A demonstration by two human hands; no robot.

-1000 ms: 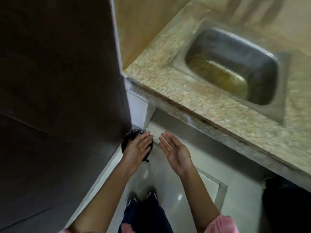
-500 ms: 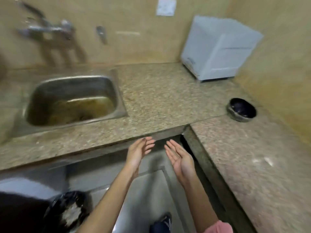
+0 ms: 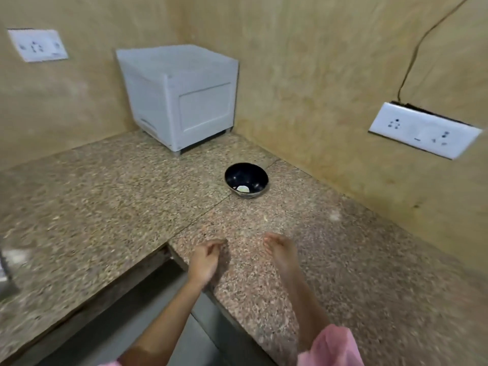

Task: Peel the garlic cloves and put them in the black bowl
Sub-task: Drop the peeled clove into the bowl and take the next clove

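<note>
The black bowl [image 3: 239,173] stands on the granite counter [image 3: 105,207] near the corner of the walls. One pale peeled garlic clove [image 3: 243,189] lies inside it. My left hand [image 3: 206,260] is at the counter's inner corner edge, well in front of the bowl, with its fingers curled in and nothing visible in them. My right hand [image 3: 280,250] lies flat, palm down, over the counter to the right of the left one, holding nothing. Both hands are blurred by motion.
A white box-shaped appliance [image 3: 182,96] sits in the back corner behind the bowl. Wall sockets hang at the left [image 3: 38,44] and the right [image 3: 422,130]. A small pale scrap [image 3: 265,219] and a white speck [image 3: 334,215] lie on the counter.
My view has swung right from the sink to the counter corner. Both hands have moved from above the floor onto the counter, and the left fingers have curled in.
</note>
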